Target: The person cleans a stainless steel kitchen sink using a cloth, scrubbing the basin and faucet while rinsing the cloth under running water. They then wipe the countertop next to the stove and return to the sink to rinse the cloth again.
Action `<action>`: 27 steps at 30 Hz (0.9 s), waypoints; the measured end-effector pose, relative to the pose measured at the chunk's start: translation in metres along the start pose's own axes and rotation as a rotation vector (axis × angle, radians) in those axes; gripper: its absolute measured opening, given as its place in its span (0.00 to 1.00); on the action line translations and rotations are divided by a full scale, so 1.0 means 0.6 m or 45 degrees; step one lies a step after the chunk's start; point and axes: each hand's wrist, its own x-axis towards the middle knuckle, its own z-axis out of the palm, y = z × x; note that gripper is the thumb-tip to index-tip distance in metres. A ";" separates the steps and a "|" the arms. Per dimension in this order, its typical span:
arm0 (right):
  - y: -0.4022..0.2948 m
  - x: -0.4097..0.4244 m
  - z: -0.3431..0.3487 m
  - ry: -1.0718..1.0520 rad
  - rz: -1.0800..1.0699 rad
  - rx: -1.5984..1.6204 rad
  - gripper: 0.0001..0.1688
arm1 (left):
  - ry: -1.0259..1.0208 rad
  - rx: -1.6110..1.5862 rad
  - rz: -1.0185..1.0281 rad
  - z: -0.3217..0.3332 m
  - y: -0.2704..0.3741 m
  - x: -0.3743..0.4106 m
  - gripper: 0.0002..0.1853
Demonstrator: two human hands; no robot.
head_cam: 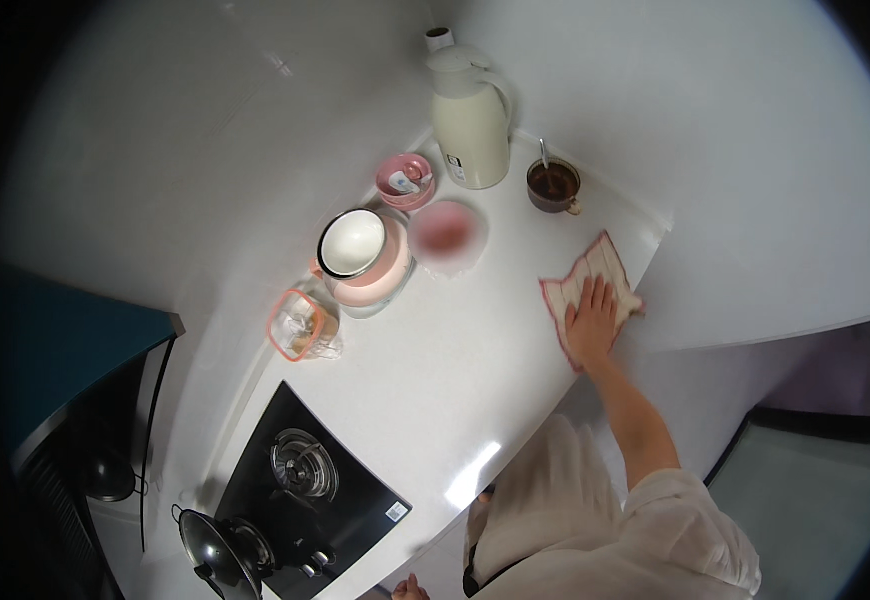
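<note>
A cream cloth with a red edge (561, 304) lies spread on the white countertop (435, 360), close to its right end. My right hand (592, 319) rests flat on top of this cloth, fingers extended and pointing towards the wall. Up and to the left of the cloth is a brown glass cup (553, 187) of dark liquid with a spoon in it. Low in the picture, my left hand (409, 589) shows only in part, below the counter's front edge; its fingers look bent, and whether it holds anything cannot be told.
A pale thermos jug (472, 135) stands in the corner. Along the wall are pink bowls (405, 196), a plastic-covered bowl (446, 240), a pink appliance with a white bowl (352, 244) on top, and an orange-rimmed container (296, 326). A black gas hob (352, 480) carries a lidded pan (217, 551).
</note>
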 end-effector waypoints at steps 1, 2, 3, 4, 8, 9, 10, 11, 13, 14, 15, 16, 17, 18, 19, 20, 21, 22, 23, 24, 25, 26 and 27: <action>-0.014 -0.026 -0.009 -0.055 -0.009 0.006 0.33 | 0.011 -0.110 -0.161 0.005 -0.029 0.002 0.18; -0.029 -0.046 -0.018 -0.076 -0.034 0.016 0.33 | 0.023 -0.223 -0.319 0.014 -0.078 0.008 0.20; -0.041 -0.067 -0.026 -0.100 -0.056 0.023 0.34 | 0.030 -0.334 -0.478 0.022 -0.110 0.011 0.21; -0.050 -0.075 -0.030 -0.133 -0.071 0.029 0.34 | 0.019 -0.284 -0.466 0.021 -0.114 0.009 0.21; -0.077 -0.030 -0.024 -0.295 -0.077 0.011 0.36 | -0.001 -0.252 -0.555 0.011 -0.124 -0.007 0.22; -0.086 -0.003 -0.013 -0.329 -0.110 0.029 0.36 | -0.002 -0.285 -0.609 0.011 -0.132 -0.012 0.22; -0.091 0.027 -0.002 -0.363 -0.136 0.042 0.36 | 0.028 -0.220 -0.595 0.014 -0.149 -0.018 0.22; -0.097 0.056 0.016 -0.354 -0.203 0.046 0.36 | 0.058 -0.154 -0.580 0.019 -0.165 -0.027 0.22; -0.106 0.107 0.047 -0.339 -0.349 0.076 0.36 | 0.084 -0.034 -0.573 0.029 -0.177 -0.028 0.21; -0.103 0.132 0.057 -0.333 -0.423 0.093 0.36 | 0.072 0.022 -0.578 0.035 -0.172 -0.024 0.21; -0.094 0.154 0.064 -0.327 -0.507 0.119 0.35 | 0.070 0.072 -0.586 0.041 -0.166 -0.027 0.20; -0.076 0.173 0.069 -0.332 -0.650 0.161 0.34 | 0.071 0.124 -0.595 0.044 -0.156 -0.030 0.20; -0.054 0.189 0.072 -0.336 -0.789 0.202 0.34 | 0.070 0.178 -0.599 0.046 -0.148 -0.029 0.21; -0.033 0.198 0.075 -0.346 -0.924 0.245 0.33 | 0.067 0.237 -0.606 0.043 -0.143 -0.027 0.21; -0.015 0.207 0.068 -0.377 -0.977 0.266 0.33 | 0.081 0.286 -0.623 0.041 -0.144 -0.029 0.22; 0.017 0.214 0.054 -0.408 -1.030 0.287 0.32 | 0.078 0.299 -0.613 0.039 -0.154 -0.024 0.21; 0.049 0.221 0.031 -0.439 -1.085 0.302 0.32 | 0.068 0.307 -0.604 0.039 -0.169 -0.012 0.21; 0.072 0.224 0.005 -0.478 -0.955 0.245 0.32 | 0.061 0.316 -0.598 0.036 -0.197 0.000 0.20; 0.107 0.222 0.002 -0.391 -0.821 0.190 0.32 | 0.046 0.328 -0.582 0.031 -0.224 0.016 0.21; 0.134 0.220 0.000 -0.302 -0.689 0.138 0.32 | 0.035 0.341 -0.565 0.025 -0.229 0.029 0.21; 0.150 0.212 0.002 -0.213 -0.561 0.087 0.32 | 0.026 0.351 -0.551 0.020 -0.235 0.032 0.22; 0.154 0.198 0.011 -0.145 -0.427 0.065 0.33 | 0.017 0.235 -0.529 0.018 -0.244 0.028 0.22; 0.160 0.182 0.021 -0.067 -0.292 0.032 0.33 | -0.001 0.115 -0.499 0.030 -0.202 0.034 0.22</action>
